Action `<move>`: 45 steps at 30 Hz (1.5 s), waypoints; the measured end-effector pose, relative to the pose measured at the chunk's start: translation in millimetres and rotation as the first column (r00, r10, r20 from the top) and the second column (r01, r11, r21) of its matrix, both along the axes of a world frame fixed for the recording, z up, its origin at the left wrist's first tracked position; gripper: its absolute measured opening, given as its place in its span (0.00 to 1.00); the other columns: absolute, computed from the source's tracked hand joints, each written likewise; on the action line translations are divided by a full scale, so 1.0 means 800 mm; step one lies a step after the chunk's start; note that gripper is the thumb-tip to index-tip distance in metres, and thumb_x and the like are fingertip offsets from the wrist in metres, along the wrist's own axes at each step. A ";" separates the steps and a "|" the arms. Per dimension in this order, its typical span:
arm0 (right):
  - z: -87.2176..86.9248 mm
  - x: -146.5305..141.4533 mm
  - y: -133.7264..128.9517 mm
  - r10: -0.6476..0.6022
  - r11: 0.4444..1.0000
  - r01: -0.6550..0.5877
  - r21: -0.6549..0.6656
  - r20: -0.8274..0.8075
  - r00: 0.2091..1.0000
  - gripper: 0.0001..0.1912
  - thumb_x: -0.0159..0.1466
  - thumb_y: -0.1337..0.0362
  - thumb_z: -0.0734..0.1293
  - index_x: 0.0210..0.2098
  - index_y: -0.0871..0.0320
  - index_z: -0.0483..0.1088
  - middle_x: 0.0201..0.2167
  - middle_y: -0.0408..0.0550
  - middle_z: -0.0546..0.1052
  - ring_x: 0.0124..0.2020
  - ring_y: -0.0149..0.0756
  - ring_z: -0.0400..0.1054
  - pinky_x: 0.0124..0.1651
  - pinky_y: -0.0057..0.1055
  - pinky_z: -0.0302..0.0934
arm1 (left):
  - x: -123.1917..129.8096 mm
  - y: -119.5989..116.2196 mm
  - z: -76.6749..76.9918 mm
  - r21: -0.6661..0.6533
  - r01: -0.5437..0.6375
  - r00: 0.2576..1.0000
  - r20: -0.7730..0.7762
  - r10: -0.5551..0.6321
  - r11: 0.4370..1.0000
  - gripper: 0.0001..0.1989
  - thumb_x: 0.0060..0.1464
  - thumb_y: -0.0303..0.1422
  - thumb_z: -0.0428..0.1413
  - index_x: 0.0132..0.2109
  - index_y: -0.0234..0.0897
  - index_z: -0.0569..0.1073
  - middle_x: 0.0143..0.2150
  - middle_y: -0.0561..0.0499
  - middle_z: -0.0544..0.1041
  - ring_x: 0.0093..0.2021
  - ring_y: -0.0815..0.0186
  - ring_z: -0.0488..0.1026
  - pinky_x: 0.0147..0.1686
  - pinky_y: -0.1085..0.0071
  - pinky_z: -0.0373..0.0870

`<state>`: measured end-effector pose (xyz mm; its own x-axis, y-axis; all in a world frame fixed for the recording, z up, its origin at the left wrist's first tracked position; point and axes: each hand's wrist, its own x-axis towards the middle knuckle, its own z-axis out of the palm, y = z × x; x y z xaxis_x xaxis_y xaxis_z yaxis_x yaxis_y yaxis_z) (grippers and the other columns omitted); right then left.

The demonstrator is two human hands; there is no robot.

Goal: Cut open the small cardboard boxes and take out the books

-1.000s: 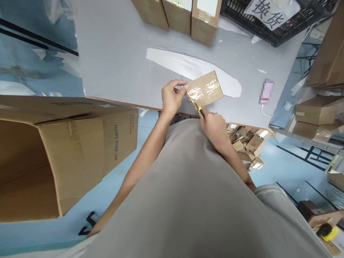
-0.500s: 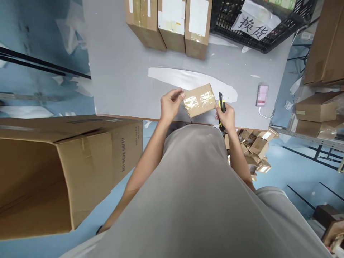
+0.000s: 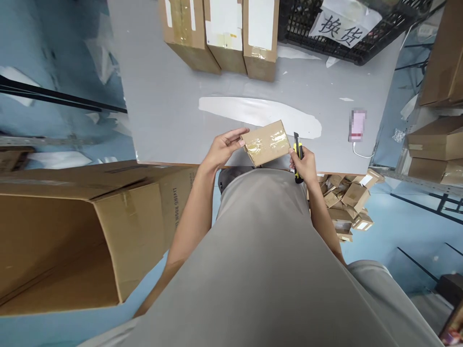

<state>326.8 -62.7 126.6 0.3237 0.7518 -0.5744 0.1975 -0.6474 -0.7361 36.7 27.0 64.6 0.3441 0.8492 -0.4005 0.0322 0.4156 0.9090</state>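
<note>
A small cardboard box (image 3: pixel 266 143) with strips of shiny clear tape is at the table's front edge, tilted up to the right. My left hand (image 3: pixel 223 148) has its thumb and fingers around the box's left end, where a flap edge stands slightly out. In my right hand (image 3: pixel 305 163) is a black and yellow utility knife (image 3: pixel 297 150), its dark tip pointing away from me. The thumb and fingertips of that hand also touch the box's right corner. Part of the knife's handle is hidden by the fingers.
Three taped cartons (image 3: pixel 260 62) stand at the back of the grey table (image 3: pixel 162 106), beside a black crate (image 3: pixel 321 46) bearing a paper sign. A phone (image 3: pixel 358 124) on a cable lies right. A big open carton (image 3: pixel 133 236) stands left; discarded boxes (image 3: pixel 356 197) are heaped below right.
The view has shifted a little. My left hand has turned slightly at the box's left end, where the flap edge now shows. My right hand keeps hold of the knife.
</note>
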 end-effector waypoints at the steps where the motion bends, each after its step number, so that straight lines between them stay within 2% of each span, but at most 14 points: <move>1: -0.001 0.000 -0.001 -0.001 1.000 0.001 0.003 -0.004 1.000 0.20 0.72 0.46 0.75 0.38 0.53 0.68 0.23 0.35 0.75 0.21 0.31 0.74 0.26 0.24 0.67 | -0.002 0.000 -0.001 -0.010 -0.006 1.000 0.016 0.006 1.000 0.41 0.47 0.61 0.77 0.61 0.42 0.86 0.70 0.37 0.82 0.72 0.41 0.78 0.75 0.43 0.73; 6: -0.002 0.003 -0.004 0.030 1.000 -0.030 0.001 0.037 0.999 0.23 0.72 0.40 0.73 0.38 0.52 0.67 0.24 0.37 0.76 0.22 0.34 0.75 0.27 0.26 0.68 | 0.002 -0.001 0.006 0.026 0.000 1.000 -0.022 0.001 1.000 0.37 0.54 0.56 0.74 0.64 0.42 0.83 0.69 0.37 0.83 0.73 0.41 0.77 0.74 0.41 0.74; 9: 0.005 0.003 -0.004 0.107 0.994 -0.104 -0.028 0.119 0.987 0.20 0.76 0.43 0.70 0.40 0.52 0.68 0.26 0.38 0.78 0.24 0.35 0.78 0.31 0.27 0.70 | 0.027 -0.002 0.020 0.194 0.035 0.979 -0.204 0.006 0.980 0.30 0.62 0.51 0.69 0.65 0.42 0.83 0.69 0.40 0.83 0.73 0.42 0.77 0.77 0.40 0.70; 12: 0.016 0.000 -0.002 0.227 0.973 -0.212 -0.090 0.233 0.946 0.16 0.79 0.48 0.67 0.42 0.53 0.70 0.29 0.42 0.82 0.29 0.38 0.81 0.39 0.29 0.72 | 0.068 -0.008 0.035 0.414 0.156 0.902 -0.430 0.041 0.897 0.24 0.69 0.47 0.63 0.66 0.46 0.81 0.73 0.44 0.79 0.78 0.44 0.70 0.83 0.39 0.59; 14: 0.025 -0.002 0.000 0.308 0.951 -0.279 -0.137 0.306 0.901 0.15 0.80 0.50 0.65 0.45 0.54 0.73 0.34 0.47 0.85 0.35 0.41 0.84 0.45 0.30 0.73 | 0.094 -0.016 0.043 0.493 0.291 0.857 -0.516 0.005 0.820 0.21 0.72 0.46 0.60 0.66 0.47 0.80 0.76 0.46 0.76 0.82 0.44 0.64 0.84 0.36 0.52; 17: 0.039 -0.006 0.004 0.382 0.924 -0.342 -0.172 0.403 0.832 0.17 0.83 0.51 0.61 0.53 0.56 0.75 0.44 0.53 0.87 0.46 0.45 0.85 0.53 0.33 0.73 | 0.115 -0.028 0.046 0.525 0.440 0.812 -0.578 -0.074 0.729 0.20 0.76 0.47 0.55 0.66 0.48 0.79 0.79 0.45 0.72 0.84 0.44 0.61 0.85 0.34 0.48; 20: 0.048 -0.011 0.007 0.406 0.909 -0.397 -0.126 0.483 0.776 0.21 0.85 0.55 0.56 0.65 0.58 0.72 0.56 0.59 0.86 0.58 0.47 0.82 0.61 0.37 0.71 | 0.116 -0.035 0.041 0.532 0.489 0.787 -0.611 -0.086 0.691 0.21 0.79 0.48 0.51 0.68 0.48 0.77 0.81 0.43 0.69 0.85 0.44 0.59 0.85 0.35 0.48; 23: 0.051 -0.019 0.010 0.425 0.889 -0.447 -0.094 0.531 0.733 0.23 0.85 0.59 0.53 0.71 0.59 0.69 0.66 0.62 0.81 0.65 0.47 0.78 0.67 0.39 0.69 | 0.112 -0.035 0.034 0.543 0.495 0.775 -0.629 -0.061 0.679 0.22 0.78 0.48 0.50 0.69 0.48 0.77 0.81 0.44 0.69 0.85 0.45 0.59 0.85 0.35 0.48; 25: 0.050 -0.023 0.012 0.449 0.877 -0.468 -0.111 0.540 0.712 0.24 0.84 0.61 0.54 0.72 0.59 0.69 0.67 0.62 0.80 0.66 0.48 0.77 0.68 0.40 0.69 | 0.112 -0.034 0.031 0.549 0.496 0.771 -0.634 -0.051 0.673 0.22 0.78 0.48 0.52 0.69 0.49 0.76 0.81 0.44 0.69 0.85 0.45 0.59 0.85 0.35 0.48; 29: 0.052 -0.029 0.016 0.507 0.851 -0.492 -0.185 0.539 0.673 0.26 0.84 0.62 0.54 0.75 0.60 0.68 0.66 0.62 0.80 0.64 0.50 0.78 0.67 0.42 0.70 | 0.114 -0.031 0.028 0.558 0.493 0.770 -0.637 -0.037 0.667 0.22 0.77 0.48 0.51 0.70 0.50 0.77 0.81 0.46 0.70 0.85 0.45 0.60 0.84 0.35 0.49; 34: 0.071 -0.045 0.021 0.585 0.809 -0.478 -0.344 0.559 0.588 0.27 0.85 0.62 0.53 0.78 0.60 0.65 0.65 0.64 0.80 0.61 0.50 0.80 0.63 0.40 0.72 | 0.115 -0.032 0.025 0.567 0.486 0.779 -0.626 -0.034 0.665 0.24 0.77 0.49 0.51 0.71 0.49 0.76 0.82 0.45 0.69 0.85 0.45 0.59 0.84 0.35 0.49; 38: 0.083 -0.068 0.024 0.636 0.771 -0.418 -0.479 0.558 0.533 0.28 0.86 0.62 0.52 0.80 0.62 0.60 0.60 0.66 0.83 0.56 0.50 0.83 0.58 0.38 0.74 | 0.113 -0.032 0.024 0.563 0.493 0.786 -0.615 -0.062 0.663 0.25 0.76 0.50 0.52 0.72 0.51 0.75 0.84 0.48 0.65 0.86 0.45 0.56 0.85 0.36 0.46; 41: 0.086 -0.081 0.027 0.658 0.751 -0.392 -0.532 0.554 0.509 0.29 0.85 0.64 0.52 0.82 0.63 0.56 0.56 0.65 0.85 0.54 0.49 0.84 0.56 0.37 0.75 | 0.113 -0.032 0.025 0.561 0.503 0.791 -0.606 -0.088 0.658 0.28 0.74 0.52 0.54 0.73 0.51 0.74 0.85 0.48 0.63 0.87 0.43 0.54 0.85 0.34 0.44; 45: 0.092 -0.085 0.037 0.692 0.718 -0.378 -0.584 0.545 0.473 0.28 0.83 0.68 0.53 0.80 0.62 0.59 0.55 0.65 0.86 0.54 0.48 0.84 0.57 0.37 0.75 | 0.115 -0.033 0.029 0.549 0.516 0.791 -0.599 -0.120 0.657 0.30 0.71 0.52 0.58 0.73 0.48 0.74 0.86 0.46 0.61 0.86 0.40 0.54 0.85 0.32 0.43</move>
<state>259.0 -32.9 200.1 0.3258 0.7238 -0.6082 0.9240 -0.3801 0.0426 128.4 0.4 87.4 0.5792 0.8147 0.0272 0.5379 -0.4071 0.7382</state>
